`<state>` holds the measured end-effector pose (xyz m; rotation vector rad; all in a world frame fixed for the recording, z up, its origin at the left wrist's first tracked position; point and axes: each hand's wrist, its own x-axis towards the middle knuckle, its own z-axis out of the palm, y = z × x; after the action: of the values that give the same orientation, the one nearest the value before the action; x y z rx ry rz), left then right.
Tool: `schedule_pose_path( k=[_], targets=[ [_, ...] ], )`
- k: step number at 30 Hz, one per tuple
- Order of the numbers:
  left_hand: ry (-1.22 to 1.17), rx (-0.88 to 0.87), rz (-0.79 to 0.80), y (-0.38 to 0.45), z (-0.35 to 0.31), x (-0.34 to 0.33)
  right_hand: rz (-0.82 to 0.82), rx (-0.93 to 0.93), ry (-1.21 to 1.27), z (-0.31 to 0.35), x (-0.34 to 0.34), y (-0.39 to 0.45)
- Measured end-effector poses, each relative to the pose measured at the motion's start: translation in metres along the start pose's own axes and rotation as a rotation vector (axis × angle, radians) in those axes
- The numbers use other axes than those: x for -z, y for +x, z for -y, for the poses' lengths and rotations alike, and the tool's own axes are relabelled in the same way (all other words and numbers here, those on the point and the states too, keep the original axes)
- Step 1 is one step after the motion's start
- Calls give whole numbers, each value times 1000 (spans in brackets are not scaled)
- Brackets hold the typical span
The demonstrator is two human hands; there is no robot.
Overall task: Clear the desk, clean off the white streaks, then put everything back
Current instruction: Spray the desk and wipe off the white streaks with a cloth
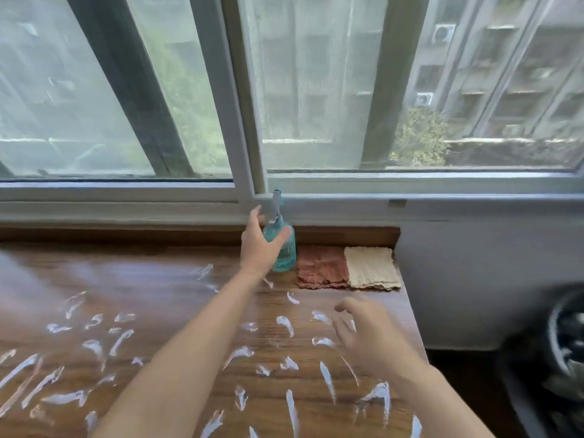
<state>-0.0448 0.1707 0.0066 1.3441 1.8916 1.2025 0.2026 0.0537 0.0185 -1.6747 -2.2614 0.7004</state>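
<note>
A wooden desk [151, 298] carries many white streaks [286, 324] across its top. At its far edge stands a teal spray bottle [286, 251] with a grey trigger head. My left hand [257, 245] is stretched out to it, with the thumb and fingers wrapped around the bottle's neck and shoulder. My right hand [369, 333] hovers over the right part of the desk with its fingers spread loosely, and it holds nothing. A rust-red cloth [320, 267] and a cream cloth [371, 268] lie side by side just right of the bottle.
A window sill and sliding window frame [249, 172] run along the back of the desk. The desk's right edge ends near a grey wall [474, 279]. A dark round object [565, 336] sits low at the far right.
</note>
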Motion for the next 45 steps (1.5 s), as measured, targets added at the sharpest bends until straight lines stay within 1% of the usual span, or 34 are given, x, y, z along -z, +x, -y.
schedule_pose_path(
  k=[5, 7, 10, 13, 18, 22, 25, 27, 29, 32, 33, 35, 37, 41, 43, 45],
  targets=[
    [-78, -123, 58, 33, 8, -16, -45, -92, -13, 16, -6, -10],
    [-86, -136, 86, 40, 8, -23, -46, -121, -33, 19, -7, -15],
    [-21, -191, 62, 46, 11, -27, -36, -166, -41, 19, -11, -20],
    [-6, -237, 0, 46, 12, -24, -34, -200, -47, 18, -13, -26],
    [2, -385, -27, 25, -3, 6, -12, -235, -68, 11, -4, -36],
    [-43, -444, 3, -23, -21, 47, 20, -267, -80, -11, 15, -16],
    [-97, -358, 8, -74, -28, 72, 2, -236, -114, -45, 21, 28],
    [-92, -249, 18, -109, -35, 84, -16, -216, -122, -65, 18, 63],
    [-28, -117, 36, -143, -43, 91, -6, -186, -173, -77, 13, 95],
    [76, 67, 26, -181, -45, 92, 69, -110, -290, -87, 4, 128],
    [122, 141, 25, -192, -47, 91, 91, -94, -333, -88, 1, 135],
    [128, 221, 9, -212, -49, 90, 105, -89, -397, -91, -3, 142],
    [140, 235, -71, -230, -52, 88, 107, -88, -419, -93, -5, 144],
    [213, 443, 34, -259, -59, 80, 181, -40, -409, -106, 4, 142],
    [213, 440, 70, -271, -61, 71, 198, -25, -415, -114, 10, 139],
    [200, 374, 37, -280, -63, 61, 182, -34, -412, -118, 13, 131]
  ],
)
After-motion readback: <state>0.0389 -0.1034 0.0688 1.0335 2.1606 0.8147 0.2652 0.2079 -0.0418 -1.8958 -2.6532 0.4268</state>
